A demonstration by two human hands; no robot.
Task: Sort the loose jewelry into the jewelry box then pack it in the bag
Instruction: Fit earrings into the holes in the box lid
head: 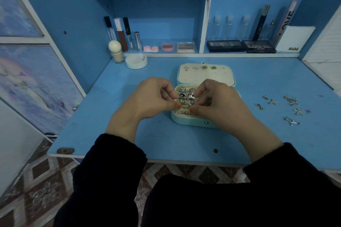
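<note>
While both hands hover close together over the open jewelry box (191, 122), which sits mid-tabletop (110, 125) with its lid (203, 79) laid back, the left hand (156, 97) pinches a small gold piece (182, 106) between thumb and curled fingers. The right hand (219, 101) is curled right beside it, fingertips down among the rings (191, 96); whether it also grips the piece I cannot tell. The likeliest slip is the piece dropping from so fine a pinch into the packed ring rows, where it could hide or snag. Crowded fingertips could also lever a seated ring out of its slot. More loose jewelry (289, 105) lies scattered well apart to the right, and a reaching sleeve could sweep some toward the tabletop edge. Stud earrings (195, 67) sit in the lid's top row. No bag is in view.
</note>
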